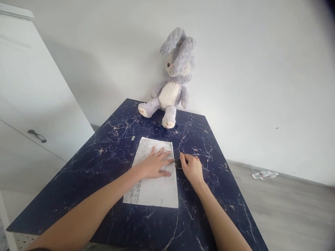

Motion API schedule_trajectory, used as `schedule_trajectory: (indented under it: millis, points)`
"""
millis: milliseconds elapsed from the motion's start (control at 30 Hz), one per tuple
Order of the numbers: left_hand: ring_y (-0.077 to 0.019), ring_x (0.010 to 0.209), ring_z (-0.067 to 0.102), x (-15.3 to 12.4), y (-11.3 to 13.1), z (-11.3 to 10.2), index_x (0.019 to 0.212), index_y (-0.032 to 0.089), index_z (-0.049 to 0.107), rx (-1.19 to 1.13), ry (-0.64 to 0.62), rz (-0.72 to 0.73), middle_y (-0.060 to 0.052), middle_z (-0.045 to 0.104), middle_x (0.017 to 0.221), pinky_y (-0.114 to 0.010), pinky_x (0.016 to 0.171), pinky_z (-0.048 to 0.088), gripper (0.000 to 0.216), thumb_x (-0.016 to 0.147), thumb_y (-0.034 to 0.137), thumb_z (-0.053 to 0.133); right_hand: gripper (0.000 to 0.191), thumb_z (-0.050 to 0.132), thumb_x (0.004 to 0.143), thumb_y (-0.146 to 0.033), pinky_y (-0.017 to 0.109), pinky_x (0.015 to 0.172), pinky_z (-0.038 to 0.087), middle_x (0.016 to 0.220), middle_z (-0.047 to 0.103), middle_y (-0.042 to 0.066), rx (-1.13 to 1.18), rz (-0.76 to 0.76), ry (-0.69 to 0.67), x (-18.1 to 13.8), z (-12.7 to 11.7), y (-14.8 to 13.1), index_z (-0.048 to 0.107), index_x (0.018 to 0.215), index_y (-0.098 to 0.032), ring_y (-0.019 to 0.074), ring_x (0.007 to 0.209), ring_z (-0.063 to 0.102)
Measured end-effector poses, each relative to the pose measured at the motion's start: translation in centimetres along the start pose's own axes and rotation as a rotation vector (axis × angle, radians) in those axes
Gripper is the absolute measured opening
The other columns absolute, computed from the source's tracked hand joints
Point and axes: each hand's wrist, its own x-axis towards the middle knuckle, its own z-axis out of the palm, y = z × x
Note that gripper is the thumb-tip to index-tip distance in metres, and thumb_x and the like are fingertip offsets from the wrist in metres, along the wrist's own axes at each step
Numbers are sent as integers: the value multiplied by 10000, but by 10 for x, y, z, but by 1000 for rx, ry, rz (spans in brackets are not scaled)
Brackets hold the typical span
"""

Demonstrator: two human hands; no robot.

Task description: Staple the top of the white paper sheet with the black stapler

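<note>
A booklet of white printed paper [157, 191], with a grey patterned strip along its left side, lies flat on the dark blue marbled table [209, 209]. My left hand [154, 164] rests palm down on it, fingers spread. At the paper's right edge, my right hand [192, 168] is closed over a small black stapler [178, 163]. Only its front end shows; the rest is hidden under my fingers. Left of the paper's top corner lies a small grey strip [133, 138], perhaps staples.
A grey plush rabbit [170, 94] sits at the table's far end against the white wall. A white cabinet [31, 87] with a dark handle stands on the left. Clear plastic packaging [265, 174] lies on the floor at right.
</note>
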Motion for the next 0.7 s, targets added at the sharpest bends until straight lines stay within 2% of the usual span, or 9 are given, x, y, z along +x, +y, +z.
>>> schedule_trajectory:
  millis: [233, 500, 700]
  points:
    - [-424, 1581, -29, 2, 15, 6, 1571, 434, 378, -18, 11, -42, -30, -25, 1733, -699, 1221, 26, 679, 954, 679, 517, 552, 397, 1047, -434, 299, 590, 265, 554, 586, 42, 6, 47, 39, 0, 0, -3, 513, 567, -189, 120, 489, 407]
    - [-442, 1575, -52, -4, 33, 24, 1590, 407, 355, -20, 70, -102, -44, 8, 1735, -707, 1217, 31, 662, 982, 609, 522, 566, 422, 1025, -468, 284, 570, 258, 532, 565, 31, -33, 161, 68, 3, -8, 9, 533, 549, -183, 120, 494, 395]
    - [-464, 1564, -87, -5, 38, 26, 1565, 421, 400, -59, 52, -52, -36, -67, 1732, -724, 1205, 0, 596, 1002, 595, 488, 555, 451, 1000, -482, 274, 568, 267, 521, 545, 22, -10, 222, 54, 7, -10, 15, 522, 541, -180, 118, 503, 398]
